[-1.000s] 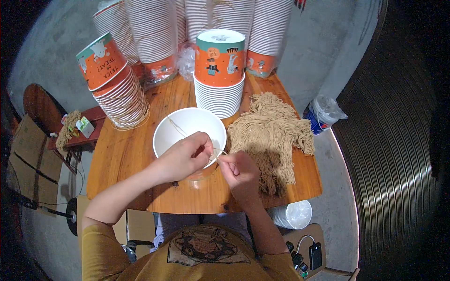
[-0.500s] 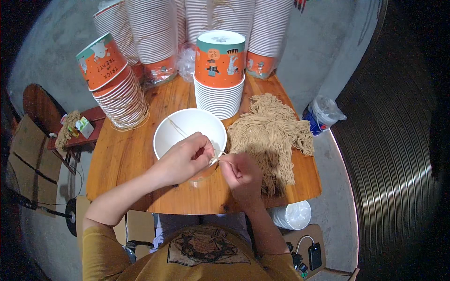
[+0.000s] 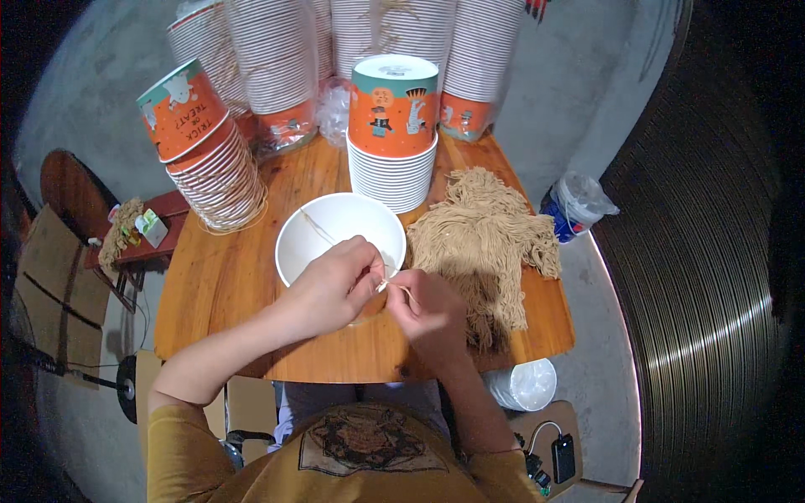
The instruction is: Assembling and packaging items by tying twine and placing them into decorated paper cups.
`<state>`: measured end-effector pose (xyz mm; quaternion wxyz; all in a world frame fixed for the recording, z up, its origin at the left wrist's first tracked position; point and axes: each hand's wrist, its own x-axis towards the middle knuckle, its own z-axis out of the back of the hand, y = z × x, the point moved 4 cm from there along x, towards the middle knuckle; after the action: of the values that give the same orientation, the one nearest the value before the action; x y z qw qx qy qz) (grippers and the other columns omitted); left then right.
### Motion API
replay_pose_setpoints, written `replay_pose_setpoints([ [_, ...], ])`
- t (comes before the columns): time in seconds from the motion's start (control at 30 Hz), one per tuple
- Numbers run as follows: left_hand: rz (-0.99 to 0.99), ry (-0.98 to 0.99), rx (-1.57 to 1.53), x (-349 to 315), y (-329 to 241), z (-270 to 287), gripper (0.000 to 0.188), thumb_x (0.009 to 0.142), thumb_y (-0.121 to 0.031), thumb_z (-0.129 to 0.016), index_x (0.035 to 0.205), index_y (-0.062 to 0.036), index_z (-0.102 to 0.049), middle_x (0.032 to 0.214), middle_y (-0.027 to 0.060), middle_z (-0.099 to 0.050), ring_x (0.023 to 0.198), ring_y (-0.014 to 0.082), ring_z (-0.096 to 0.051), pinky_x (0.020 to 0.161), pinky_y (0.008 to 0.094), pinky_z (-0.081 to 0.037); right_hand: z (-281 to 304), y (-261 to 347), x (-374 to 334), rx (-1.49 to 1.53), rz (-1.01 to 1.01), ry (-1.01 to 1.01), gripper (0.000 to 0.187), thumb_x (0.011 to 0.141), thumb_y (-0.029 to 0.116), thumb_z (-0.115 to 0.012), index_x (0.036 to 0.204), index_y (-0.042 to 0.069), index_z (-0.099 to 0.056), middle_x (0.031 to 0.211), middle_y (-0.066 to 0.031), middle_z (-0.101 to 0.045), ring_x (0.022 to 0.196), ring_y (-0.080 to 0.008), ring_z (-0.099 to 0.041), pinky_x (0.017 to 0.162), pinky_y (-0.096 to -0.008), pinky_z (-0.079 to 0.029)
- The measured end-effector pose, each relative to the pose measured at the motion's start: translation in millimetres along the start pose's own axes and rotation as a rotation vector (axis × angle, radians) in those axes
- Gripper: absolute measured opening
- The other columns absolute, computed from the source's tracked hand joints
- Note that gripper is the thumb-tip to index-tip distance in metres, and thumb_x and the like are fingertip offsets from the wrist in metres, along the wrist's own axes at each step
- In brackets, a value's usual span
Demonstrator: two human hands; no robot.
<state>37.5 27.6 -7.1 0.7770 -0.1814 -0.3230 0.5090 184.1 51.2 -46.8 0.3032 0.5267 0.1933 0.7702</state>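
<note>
A white-lined paper bucket (image 3: 327,214) stands mouth up near the middle of the table, a bit of orange showing on its outside. At its near right rim, my left hand (image 3: 340,281) pinches a thin pale cord (image 3: 384,285). My right hand (image 3: 429,310) is closed on the same cord just beside it, and a short end sticks out past those fingers. A strand of cord also lies across the inside of the bucket's far left wall. My fingers partly hide where the cord meets the rim. Right of the bucket lies a heap of tan cords (image 3: 470,226).
Behind the bucket rises an upside-down stack of orange paper buckets (image 3: 392,126). Another stack (image 3: 197,142), strung with cords, leans at the left. Tall bagged stacks (image 3: 272,59) line the table's back. A white bin (image 3: 524,386) stands below the wooden table's (image 3: 226,310) right front edge.
My right hand has shifted slightly left and up, closer to my left fingers, and a cord end now shows at its fingertips. The bucket has barely moved.
</note>
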Motion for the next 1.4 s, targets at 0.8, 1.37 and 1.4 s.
replay_pose_setpoints([
  [0.8,-0.189,-0.057,0.333,-55.8,1.9,35.1,0.013,0.080,-0.012,-0.063,0.092,-0.0076,-0.059,0.082,0.0071,-0.055,0.086,0.0254,-0.055,0.082,0.0375,-0.041,-11.2,10.8,52.4,-0.043,0.243,0.369,0.006,0.079,0.010,-0.066,0.084,0.008,-0.062,0.075,-0.0095,-0.058,0.074,-0.0289,-0.057,0.066,-0.0384,-0.046],
  [1.37,0.102,-0.252,0.353,-34.6,19.7,23.7,0.011,0.078,-0.014,-0.061,0.071,-0.0064,-0.057,0.071,0.0079,-0.056,0.075,0.0263,-0.051,0.079,0.0362,-0.034,-49.7,16.2,54.3,-0.111,0.152,0.506,0.006,0.080,0.010,-0.060,0.080,0.004,-0.058,0.077,-0.0123,-0.059,0.076,-0.0312,-0.056,0.067,-0.0407,-0.046],
  [1.4,0.105,-0.242,0.339,-33.9,18.3,23.9,0.010,0.076,-0.013,-0.060,0.070,-0.0065,-0.056,0.071,0.0075,-0.055,0.076,0.0264,-0.050,0.080,0.0367,-0.034,-49.7,15.9,53.4,-0.127,0.140,0.462,0.005,0.079,0.008,-0.061,0.079,0.004,-0.057,0.075,-0.0124,-0.059,0.074,-0.0314,-0.057,0.065,-0.0407,-0.045],
])
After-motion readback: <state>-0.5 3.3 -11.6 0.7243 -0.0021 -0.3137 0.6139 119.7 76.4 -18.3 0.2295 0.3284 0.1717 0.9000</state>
